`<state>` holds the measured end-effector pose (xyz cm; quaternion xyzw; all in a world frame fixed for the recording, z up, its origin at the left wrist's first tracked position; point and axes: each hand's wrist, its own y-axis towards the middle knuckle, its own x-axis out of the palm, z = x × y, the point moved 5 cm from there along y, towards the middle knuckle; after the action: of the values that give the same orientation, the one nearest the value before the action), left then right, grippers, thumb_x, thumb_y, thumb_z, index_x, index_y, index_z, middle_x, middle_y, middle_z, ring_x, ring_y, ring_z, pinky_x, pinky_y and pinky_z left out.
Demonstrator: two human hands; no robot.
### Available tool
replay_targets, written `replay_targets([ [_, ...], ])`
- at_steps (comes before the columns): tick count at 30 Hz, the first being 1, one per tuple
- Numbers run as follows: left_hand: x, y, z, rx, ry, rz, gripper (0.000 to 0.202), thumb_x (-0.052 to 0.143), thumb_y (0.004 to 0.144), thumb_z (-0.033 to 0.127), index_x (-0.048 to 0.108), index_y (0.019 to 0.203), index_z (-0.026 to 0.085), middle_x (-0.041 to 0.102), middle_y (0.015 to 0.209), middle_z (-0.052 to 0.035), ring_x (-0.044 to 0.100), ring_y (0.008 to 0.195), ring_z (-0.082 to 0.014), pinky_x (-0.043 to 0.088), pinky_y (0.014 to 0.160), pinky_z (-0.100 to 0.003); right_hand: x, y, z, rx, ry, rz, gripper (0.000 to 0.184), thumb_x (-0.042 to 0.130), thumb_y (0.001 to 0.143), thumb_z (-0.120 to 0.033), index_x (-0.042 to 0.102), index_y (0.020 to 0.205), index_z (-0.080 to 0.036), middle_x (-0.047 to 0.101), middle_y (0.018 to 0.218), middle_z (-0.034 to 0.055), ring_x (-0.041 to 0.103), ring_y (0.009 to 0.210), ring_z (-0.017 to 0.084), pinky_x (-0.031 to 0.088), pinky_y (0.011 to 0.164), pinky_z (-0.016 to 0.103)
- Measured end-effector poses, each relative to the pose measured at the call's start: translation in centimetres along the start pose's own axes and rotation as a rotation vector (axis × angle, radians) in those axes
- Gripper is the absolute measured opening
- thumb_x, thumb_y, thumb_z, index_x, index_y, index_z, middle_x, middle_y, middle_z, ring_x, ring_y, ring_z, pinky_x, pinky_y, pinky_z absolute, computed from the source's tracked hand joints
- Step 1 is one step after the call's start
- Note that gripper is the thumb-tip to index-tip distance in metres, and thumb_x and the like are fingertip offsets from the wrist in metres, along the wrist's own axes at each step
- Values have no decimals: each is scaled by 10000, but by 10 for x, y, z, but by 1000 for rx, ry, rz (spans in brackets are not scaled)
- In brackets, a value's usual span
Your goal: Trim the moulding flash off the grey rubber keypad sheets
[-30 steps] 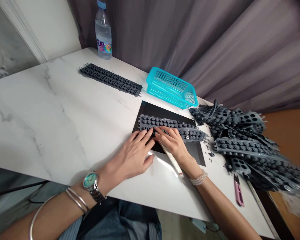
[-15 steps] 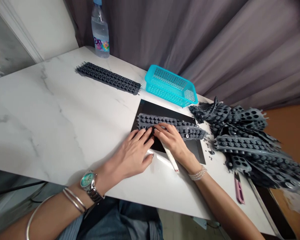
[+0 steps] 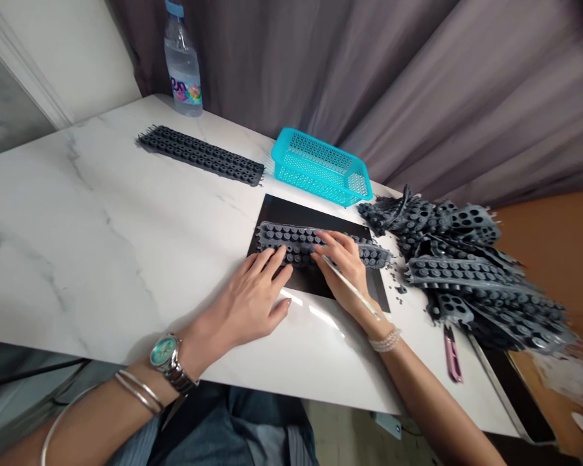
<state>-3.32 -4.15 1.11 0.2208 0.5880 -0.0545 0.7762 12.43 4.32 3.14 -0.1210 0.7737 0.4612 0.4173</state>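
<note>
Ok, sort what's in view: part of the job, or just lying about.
Part of the job:
left hand
right hand
white stick it holds
studded strip on black mat
probably the heap and far strip, both similarly studded

Apparently lying about:
bottle
turquoise basket
pink snips

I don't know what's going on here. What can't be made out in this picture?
All in the head view:
1. The strip-side tip of the white stick: hidden by fingers of the right hand.
2. Parts of the dark studded strip: covered by the left hand and right hand.
3. How many strips the pile holds: they overlap.
4. The small dark bits: too small to tell their shapes.
</note>
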Motion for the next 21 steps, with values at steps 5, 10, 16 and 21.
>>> replay_targets([
  [5,-2,-1,1,12,2,42,510,489,915,345,505,1361,98,409,1493,-194,373,1344,-342,382,1070,-502,2,-5,-21,-194,-5,-114,125,608,920,-180,634,1031,-230,726,1115,68,613,1055,229,469,848,407],
  [10,-3,-1,2,21,-5,61,480,492,909,356,571,1296,83,446,1468,-192,392,1321,-340,394,1062,-506,11,-5,-28,-282,-40,-184,106,612,924,-203,657,1019,-218,724,1127,75,612,1058,219,461,837,383],
  [16,-4,-1,1,12,-9,61,479,496,904,353,578,1284,72,480,1422,-190,403,1304,-334,411,1051,-483,15,-4,-28,-322,-56,-192,102,583,946,-209,654,1019,-217,718,1152,65,617,1053,216,460,816,376],
  [21,-5,0,1,19,-28,56,451,496,902,348,599,1243,71,531,1351,-171,407,1290,-330,419,1046,-481,17,-6,-27,-381,-94,-223,132,548,964,-200,633,1066,-202,680,1237,76,594,1093,227,459,825,389],
])
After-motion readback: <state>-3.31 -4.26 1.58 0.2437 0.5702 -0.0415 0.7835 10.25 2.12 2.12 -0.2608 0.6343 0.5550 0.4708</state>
